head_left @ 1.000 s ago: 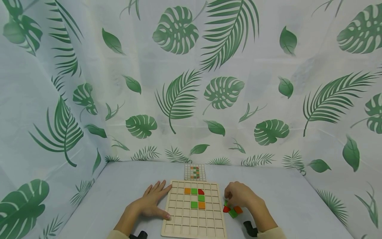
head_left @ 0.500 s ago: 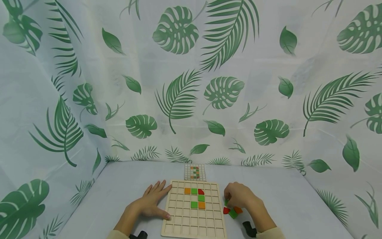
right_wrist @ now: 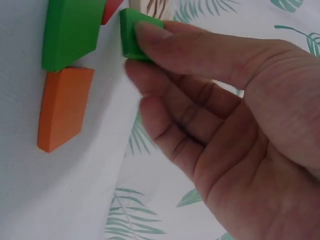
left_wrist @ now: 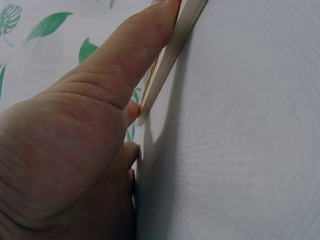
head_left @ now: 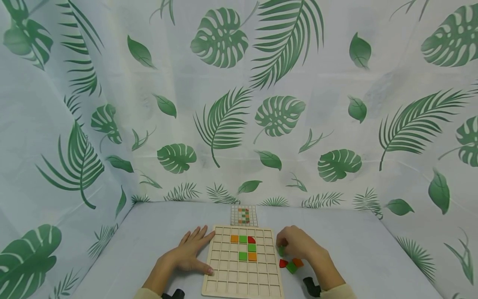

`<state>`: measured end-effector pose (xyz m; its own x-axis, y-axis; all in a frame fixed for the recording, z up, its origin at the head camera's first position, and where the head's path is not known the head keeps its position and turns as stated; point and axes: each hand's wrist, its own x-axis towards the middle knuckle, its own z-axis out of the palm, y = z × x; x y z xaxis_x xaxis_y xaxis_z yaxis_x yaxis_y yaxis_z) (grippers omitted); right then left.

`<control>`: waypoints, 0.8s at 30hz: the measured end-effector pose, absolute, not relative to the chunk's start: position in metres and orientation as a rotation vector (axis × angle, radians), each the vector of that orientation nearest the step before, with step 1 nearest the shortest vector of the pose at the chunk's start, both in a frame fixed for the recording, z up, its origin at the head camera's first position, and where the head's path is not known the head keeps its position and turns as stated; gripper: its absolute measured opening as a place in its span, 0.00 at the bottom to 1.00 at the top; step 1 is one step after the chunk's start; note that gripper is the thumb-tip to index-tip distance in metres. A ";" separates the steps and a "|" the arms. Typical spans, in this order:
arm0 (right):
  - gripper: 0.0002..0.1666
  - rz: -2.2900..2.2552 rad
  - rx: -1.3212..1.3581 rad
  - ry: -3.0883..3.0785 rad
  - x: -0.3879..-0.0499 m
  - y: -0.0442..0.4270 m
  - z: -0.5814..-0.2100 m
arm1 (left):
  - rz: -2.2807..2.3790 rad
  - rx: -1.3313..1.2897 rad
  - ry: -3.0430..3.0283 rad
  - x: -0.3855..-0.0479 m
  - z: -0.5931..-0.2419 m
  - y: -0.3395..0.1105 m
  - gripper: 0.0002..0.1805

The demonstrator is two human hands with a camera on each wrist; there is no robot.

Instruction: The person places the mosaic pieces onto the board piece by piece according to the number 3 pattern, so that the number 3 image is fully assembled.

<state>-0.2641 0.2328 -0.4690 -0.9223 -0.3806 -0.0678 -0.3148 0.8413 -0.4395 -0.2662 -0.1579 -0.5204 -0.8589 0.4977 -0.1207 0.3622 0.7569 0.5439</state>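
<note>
My right hand (head_left: 298, 243) pinches a green square tile (right_wrist: 132, 35) between thumb and fingertips, just off the right edge of the wooden grid board (head_left: 225, 277). Fingers of my left hand (head_left: 188, 252) are spread along the board's left edge, and the thumb (left_wrist: 145, 35) rests on its rim. Several orange, green and red tiles sit in the board's upper cells, among them an orange tile (head_left: 252, 256) and a red rounded tile (head_left: 251, 240). Below the right hand lie a red tile (head_left: 283, 263), a green tile (head_left: 291, 268) and an orange tile (head_left: 298, 262).
A small card (head_left: 244, 216) printed with a grid of coloured cells lies beyond the board's far edge. Leaf-patterned cloth (head_left: 239, 124) hangs behind the white table (head_left: 160, 224) and at its sides. Black wrist devices show at both wrists.
My right hand has picked the green tile out of the small pile and shifted slightly left toward the board. The left hand and the tiles on the board have stayed put.
</note>
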 end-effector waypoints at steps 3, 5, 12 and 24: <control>0.12 -0.722 -0.647 2.849 -0.265 0.234 -0.467 | 0.758 0.689 2.695 -0.266 -0.521 -0.158 0.69; 0.10 -0.766 -0.698 2.842 -0.265 0.233 -0.465 | 0.766 0.699 2.693 -0.267 -0.521 -0.159 0.69; 0.06 -0.932 -0.777 2.780 -0.266 0.225 -0.462 | 0.769 0.697 2.693 -0.267 -0.522 -0.159 0.69; 0.07 -1.018 -0.969 2.628 -0.258 0.188 -0.472 | 0.762 0.681 2.704 -0.267 -0.524 -0.158 0.69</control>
